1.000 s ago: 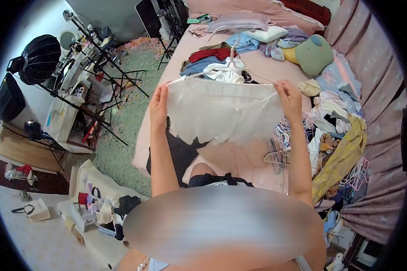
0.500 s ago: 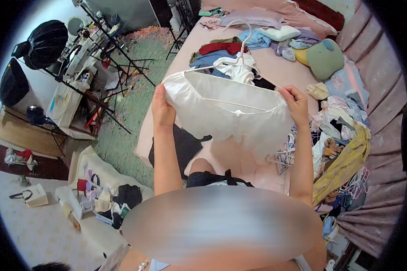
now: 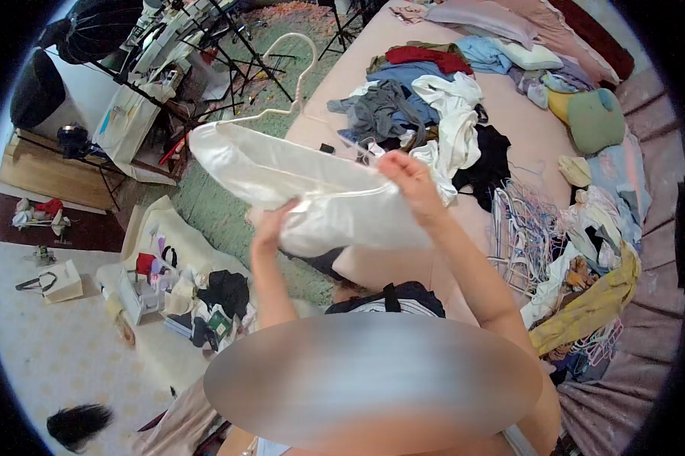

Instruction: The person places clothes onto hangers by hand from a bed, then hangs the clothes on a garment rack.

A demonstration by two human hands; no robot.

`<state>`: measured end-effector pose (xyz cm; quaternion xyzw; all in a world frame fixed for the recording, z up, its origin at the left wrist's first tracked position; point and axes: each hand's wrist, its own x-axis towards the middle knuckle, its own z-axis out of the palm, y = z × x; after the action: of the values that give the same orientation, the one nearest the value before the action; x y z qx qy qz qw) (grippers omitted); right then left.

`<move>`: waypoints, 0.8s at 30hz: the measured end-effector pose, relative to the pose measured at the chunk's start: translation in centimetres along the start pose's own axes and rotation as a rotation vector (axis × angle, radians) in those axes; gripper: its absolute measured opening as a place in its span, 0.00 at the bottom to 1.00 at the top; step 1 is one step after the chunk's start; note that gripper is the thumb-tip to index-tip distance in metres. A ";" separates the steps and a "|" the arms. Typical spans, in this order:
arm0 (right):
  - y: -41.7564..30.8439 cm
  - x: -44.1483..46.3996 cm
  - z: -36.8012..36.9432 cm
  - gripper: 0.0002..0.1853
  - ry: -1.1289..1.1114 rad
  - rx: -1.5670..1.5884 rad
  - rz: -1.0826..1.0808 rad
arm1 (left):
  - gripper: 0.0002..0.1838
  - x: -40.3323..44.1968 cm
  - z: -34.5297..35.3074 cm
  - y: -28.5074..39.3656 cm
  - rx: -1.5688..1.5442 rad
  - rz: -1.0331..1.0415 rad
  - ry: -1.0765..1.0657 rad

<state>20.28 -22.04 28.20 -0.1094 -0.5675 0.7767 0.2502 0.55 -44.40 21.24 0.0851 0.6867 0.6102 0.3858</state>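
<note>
A white, slightly sheer garment (image 3: pixel 357 213) hangs on a pale hanger (image 3: pixel 299 91) in front of me. The hanger's hook points up, and its left arm runs inside the garment's left shoulder. My right hand (image 3: pixel 414 186) is closed at the other end, pinching the garment's edge by the hanger arm. Lower and nearer the middle, my left hand (image 3: pixel 270 228) grips a fold of the cloth; its fingertips are partly hidden by the fabric. The whole garment tilts, hanging over the bed's edge and the floor.
The pink bed (image 3: pixel 532 99) carries a clothes pile (image 3: pixel 403 99) and a black garment (image 3: pixel 485 163). Many hangers (image 3: pixel 521 235) lie at the right beside more clothes (image 3: pixel 585 251). Tripods and lamps (image 3: pixel 103 30) stand far left. A cream sofa (image 3: pixel 183 228) holds small items.
My left hand has left the garment's left shoulder and now holds its front, lower down. The garment and hanger have swung left and tilted. My view has shifted too.
</note>
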 end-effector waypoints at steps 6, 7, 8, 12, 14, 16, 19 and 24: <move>11.7 1.3 7.8 0.08 0.083 0.491 0.315 | 0.30 -2.7 -11.5 3.8 0.251 -0.128 0.125; 13.6 1.4 8.4 0.08 0.155 0.564 0.419 | 0.30 -2.1 -12.3 3.5 0.252 -0.142 0.127; 15.4 1.7 8.9 0.08 0.228 0.637 0.518 | 0.29 -1.2 -13.0 3.0 0.368 -0.135 0.152; 22.3 2.6 5.7 0.10 0.421 0.388 0.594 | 0.30 4.2 -13.5 0.6 0.740 -0.219 0.177; 26.8 3.0 2.0 0.10 0.501 0.097 0.534 | 0.30 7.8 -13.3 -2.0 0.811 -0.190 0.159; 32.7 2.8 -2.9 0.10 0.584 -0.021 0.541 | 0.31 11.6 -13.9 -6.8 0.759 -0.090 0.052; 34.6 3.2 -7.1 0.12 0.630 -0.237 0.453 | 0.28 13.5 -10.6 -7.1 0.728 -0.060 -0.021; 33.0 5.3 -9.2 0.14 0.637 -0.528 0.438 | 0.22 19.0 -9.9 -11.6 0.926 0.044 0.009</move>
<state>11.23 -19.36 -5.11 -0.5196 -0.6041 0.5681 0.2058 -14.69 -43.68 2.22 0.2604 0.8867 0.2476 0.2910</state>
